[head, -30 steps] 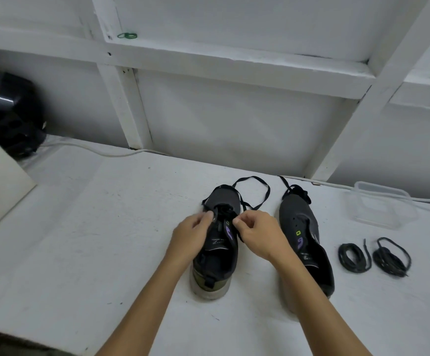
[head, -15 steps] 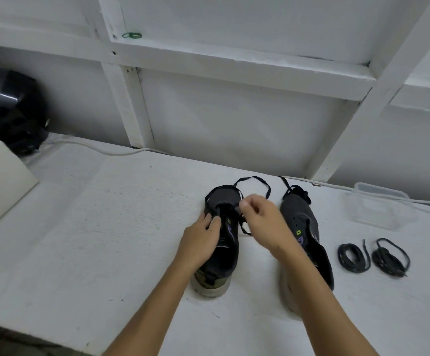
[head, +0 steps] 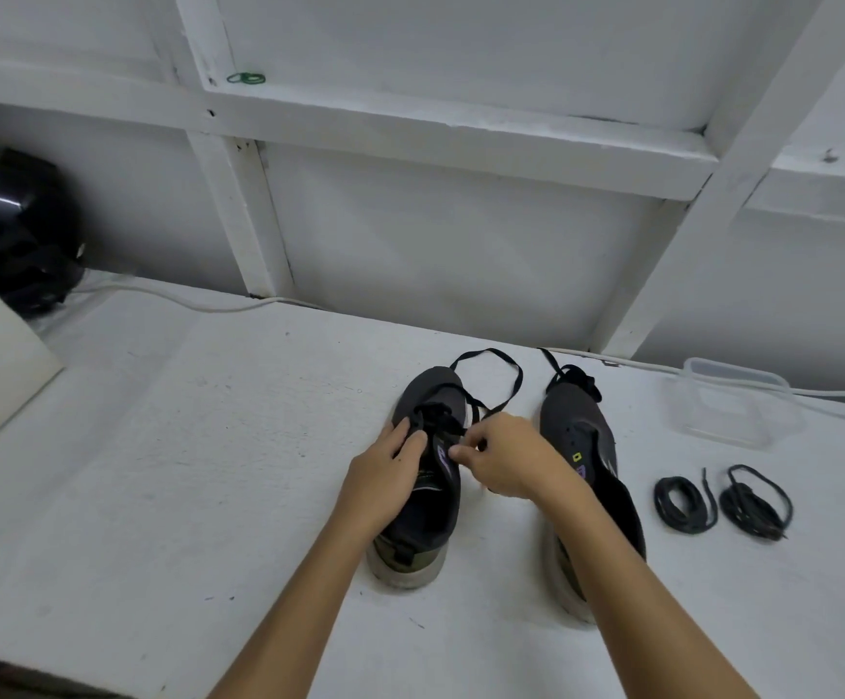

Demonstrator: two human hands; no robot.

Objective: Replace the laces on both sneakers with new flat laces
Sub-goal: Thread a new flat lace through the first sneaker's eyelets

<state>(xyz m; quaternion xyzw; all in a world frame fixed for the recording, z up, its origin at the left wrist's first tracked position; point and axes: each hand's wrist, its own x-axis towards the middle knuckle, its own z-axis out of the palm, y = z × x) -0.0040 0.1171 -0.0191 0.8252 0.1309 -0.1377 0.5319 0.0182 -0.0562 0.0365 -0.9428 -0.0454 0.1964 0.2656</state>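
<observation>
Two dark sneakers stand side by side at centre frame on a white table point(head: 168, 446). The left hand point(head: 385, 471) rests on the left sneaker point(head: 423, 476), fingers over its eyelets. The right hand point(head: 508, 459) pinches the flat black lace point(head: 503, 375) looping past the toe. The right sneaker point(head: 579, 436) stands untouched. Two coiled laces point(head: 718, 502) lie at right, near a clear plastic container point(head: 735, 403).

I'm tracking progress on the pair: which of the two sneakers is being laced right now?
The left sneaker, under both hands: the left hand rests on it while the right hand pinches its flat lace. The right sneaker is untouched.
</observation>
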